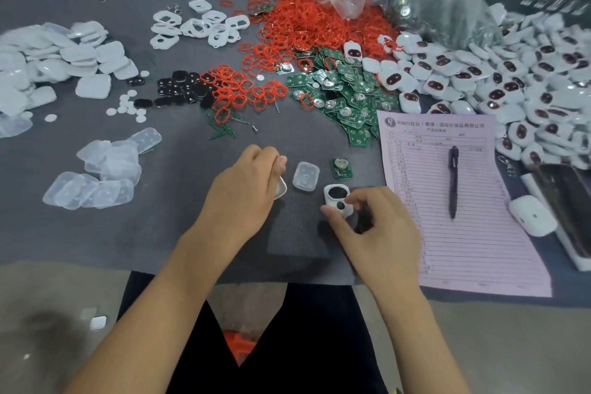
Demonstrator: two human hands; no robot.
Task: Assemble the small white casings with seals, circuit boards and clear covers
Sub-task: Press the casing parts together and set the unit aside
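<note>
So the right hand [374, 230] has its fingers pinched on a white casing [338, 200] sitting on the surface near the front edge, black pad already showing in its window. The left hand [246, 189] has its fingers curled round another white piece [281, 187], mostly hidden, so I can't tell exactly what it is. A clear cover [306, 176] lies between the two hands, and one green board [341, 168] sits just beyond the casing. The seals [307, 32] are piled at the far side.

My guess is the board goes in next. I'd keep the casing flat and steady with the right hand, drop the board in square, then press the cover down evenly so nothing pinches or sits crooked.
</note>
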